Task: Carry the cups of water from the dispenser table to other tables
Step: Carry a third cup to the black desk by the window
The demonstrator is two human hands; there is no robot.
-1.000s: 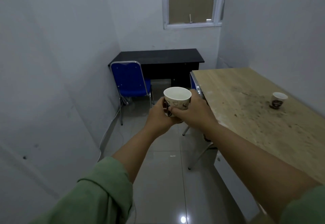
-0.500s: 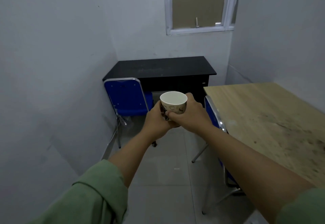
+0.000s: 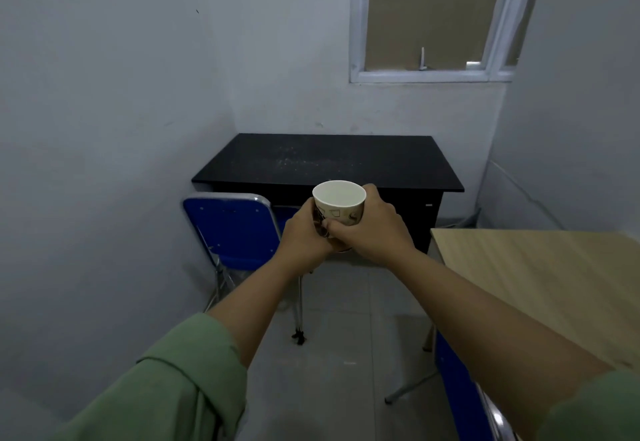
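Observation:
A white paper cup (image 3: 340,202) with dark printed figures is held upright in front of me at chest height, its open top facing up. My left hand (image 3: 304,236) wraps its left side and my right hand (image 3: 372,229) wraps its right side and front, fingers meeting below the rim. Behind the cup stands a black desk (image 3: 329,161) against the far wall under a window. A light wooden table (image 3: 554,281) lies to my right.
A blue chair (image 3: 232,229) with a metal frame stands at the black desk's left front. Another blue chair (image 3: 464,395) is tucked at the wooden table's near end. Walls close in on the left and right. Grey tiled floor (image 3: 332,354) runs ahead between them.
The view has advanced toward the black desk, which looms larger. The wooden table has slid off to the right, and the cup standing on it has left the view. Both hands keep the cup.

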